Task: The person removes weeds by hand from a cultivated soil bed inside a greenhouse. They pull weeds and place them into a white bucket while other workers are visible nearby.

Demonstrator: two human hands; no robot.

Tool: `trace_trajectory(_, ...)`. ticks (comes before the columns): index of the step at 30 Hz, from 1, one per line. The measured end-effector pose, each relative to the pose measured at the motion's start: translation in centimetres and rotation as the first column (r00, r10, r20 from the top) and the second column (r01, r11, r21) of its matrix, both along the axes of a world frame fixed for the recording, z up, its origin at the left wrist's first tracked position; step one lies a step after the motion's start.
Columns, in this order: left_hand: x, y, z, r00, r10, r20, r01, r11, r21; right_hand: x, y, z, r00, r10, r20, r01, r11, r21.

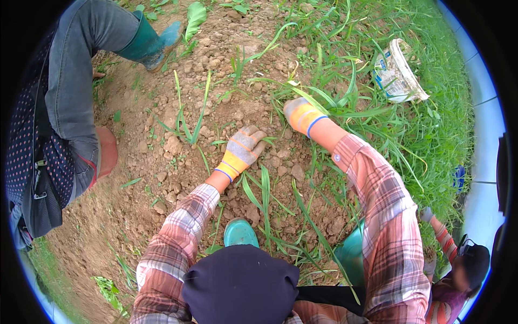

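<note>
My left hand [243,150], in an orange and grey work glove, rests on the crumbly brown soil [226,107]. Its fingers curl downward, and small green leaves [268,140] show beside the fingertips. Further right, my right hand [301,114] wears a matching glove and is bent down at the edge of a grass clump [338,101]. Long blades pass over and beside it; its fingers are hidden, so what it grips is unclear. A leafy plant with upright blades [190,125] grows left of my left hand. More long blades [265,188] stand just below that hand.
A dirty white plastic bucket [394,77] lies tipped in the grass. At left, another person [77,81] in green boots is close to the soil. A second person [457,275] crouches at lower right. My green boots [241,233] stand below my hands.
</note>
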State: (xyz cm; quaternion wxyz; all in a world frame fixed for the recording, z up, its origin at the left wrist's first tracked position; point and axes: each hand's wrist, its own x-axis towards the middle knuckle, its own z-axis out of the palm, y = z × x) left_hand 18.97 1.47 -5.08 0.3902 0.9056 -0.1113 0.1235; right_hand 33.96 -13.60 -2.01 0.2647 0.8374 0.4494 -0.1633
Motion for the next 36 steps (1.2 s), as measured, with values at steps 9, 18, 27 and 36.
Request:
trace_trajectory(9,-0.7,0.0,-1.1,0.994,0.1,0.037,-0.095,0.989,-0.117,-8.2,-1.0,6.8,0.891,-0.114,-0.44,0.15,0.988,0.048)
trace_trajectory(18,-0.5,0.3,0.5,0.922,0.366,-0.126,-0.387,0.874,-0.294,-1.3,3.0,1.1,0.981,-0.19,0.049,0.181,0.973,0.146)
trace_trajectory(27,5.8,8.2,1.5,0.712,0.699,-0.067,-0.702,0.712,-0.029,-6.9,1.8,6.9,0.888,-0.254,-0.383,0.349,0.915,0.202)
trace_trajectory(36,12.0,10.2,0.1,0.898,0.38,-0.223,-0.153,0.744,0.651,-18.1,-5.5,8.4,0.699,-0.32,-0.639,0.541,0.822,0.18)
